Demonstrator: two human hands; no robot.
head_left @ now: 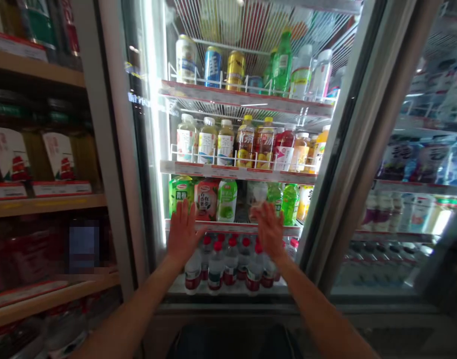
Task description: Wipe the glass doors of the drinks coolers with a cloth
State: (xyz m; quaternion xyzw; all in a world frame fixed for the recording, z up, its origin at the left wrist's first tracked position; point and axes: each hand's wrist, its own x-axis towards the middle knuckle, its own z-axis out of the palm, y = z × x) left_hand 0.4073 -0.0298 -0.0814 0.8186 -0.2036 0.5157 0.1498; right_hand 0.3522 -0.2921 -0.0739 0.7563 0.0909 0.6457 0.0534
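Observation:
My left hand [182, 237] is raised with its fingers stretched and holds nothing. It is in front of the lower shelf, nearest to a green bottle [181, 190] and a dark pink bottle [206, 199]. On the right, my right hand [270, 232] is also held up, fingers extended, a little blurred and with nothing in it. Behind it are a pale bottle [256, 191], partly hidden, and a bright green bottle [290, 203]. Red-capped water bottles [216, 269] stand in rows below both hands. I cannot tell whether either hand touches anything.
A lit drinks fridge is in front of me, between a left frame post [116, 124] and a metal door edge [366, 149]. Tea bottles [207, 142] line the middle shelf, cans [212, 67] the upper one. Wooden shelves [45, 204] with jars stand left; more bottles show right.

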